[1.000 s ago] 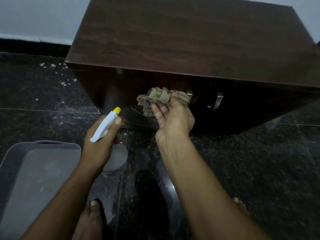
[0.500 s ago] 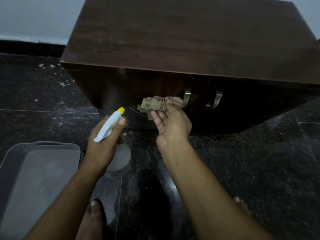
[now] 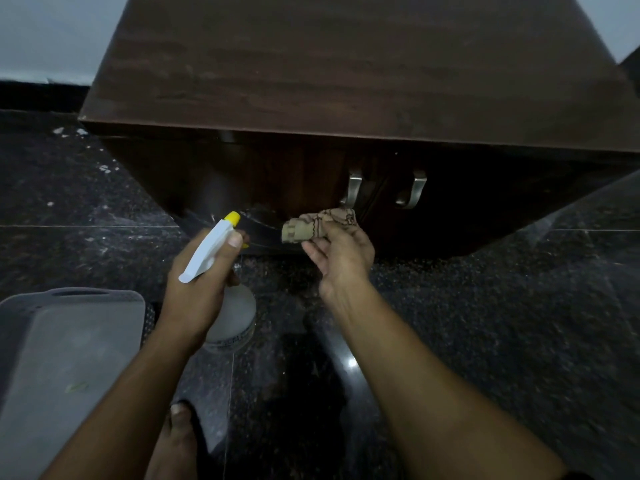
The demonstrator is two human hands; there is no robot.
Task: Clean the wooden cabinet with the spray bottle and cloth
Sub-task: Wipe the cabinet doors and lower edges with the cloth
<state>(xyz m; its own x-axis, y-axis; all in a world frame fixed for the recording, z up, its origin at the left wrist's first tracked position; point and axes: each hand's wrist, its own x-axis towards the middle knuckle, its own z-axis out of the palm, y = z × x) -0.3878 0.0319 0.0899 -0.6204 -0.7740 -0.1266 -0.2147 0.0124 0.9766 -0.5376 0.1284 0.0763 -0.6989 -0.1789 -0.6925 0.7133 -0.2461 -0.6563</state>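
Observation:
A dark wooden cabinet (image 3: 346,71) stands on the floor ahead, its front in shadow with two metal handles (image 3: 355,187). My left hand (image 3: 197,282) grips a spray bottle (image 3: 211,251) with a white head and yellow nozzle aimed at the cabinet's lower front; its translucent body hangs below my wrist. My right hand (image 3: 341,258) holds a bunched beige patterned cloth (image 3: 317,225) against the low front of the cabinet, just under the left handle.
A grey plastic basket (image 3: 69,341) sits on the floor at lower left. The floor (image 3: 502,323) is dark speckled stone with white flecks at upper left. My bare foot (image 3: 176,441) shows at the bottom. A pale wall runs behind the cabinet.
My right hand has carried the cloth down the cabinet front, from mid height to near the bottom edge. The view has shifted closer. My left hand keeps the bottle in place.

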